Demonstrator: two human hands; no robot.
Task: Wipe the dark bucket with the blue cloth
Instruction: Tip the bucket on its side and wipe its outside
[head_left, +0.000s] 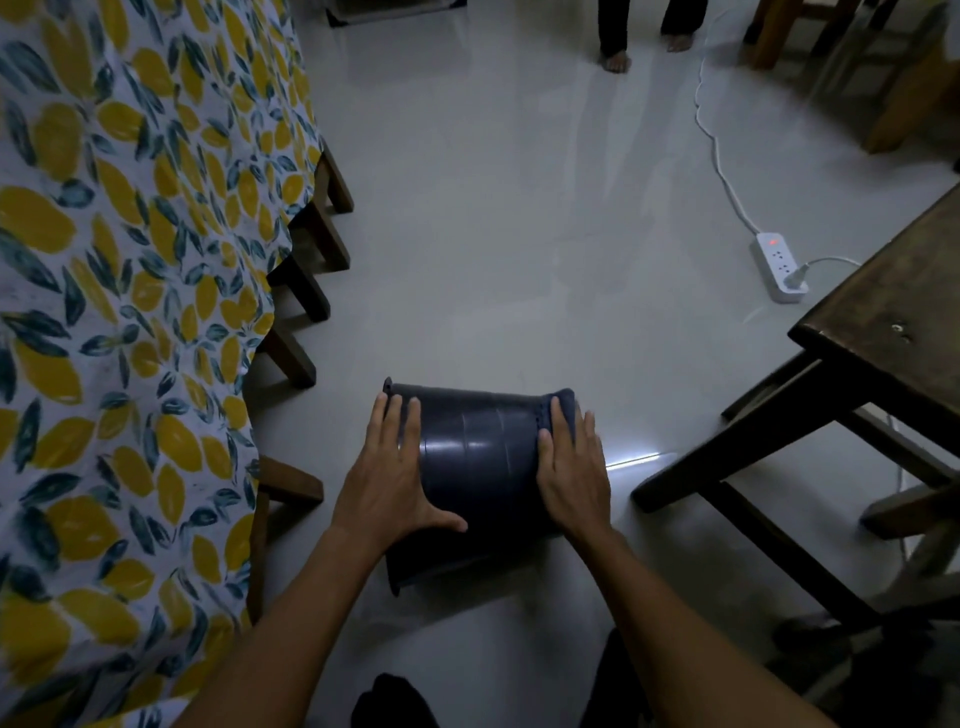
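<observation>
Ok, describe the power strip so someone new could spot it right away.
Find the dark table on the right. On the floor beyond its corner lies the power strip. It is a white bar with a red light and one plug.

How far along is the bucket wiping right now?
Done: nothing that shows; no wiped patch can be told on the dark bucket.
In hand: the left hand and right hand press flat against opposite sides of the bucket, which lies tipped on its side over the floor.
Left: no blue cloth is in view, so fetching it and all the wiping likely remain.
</observation>
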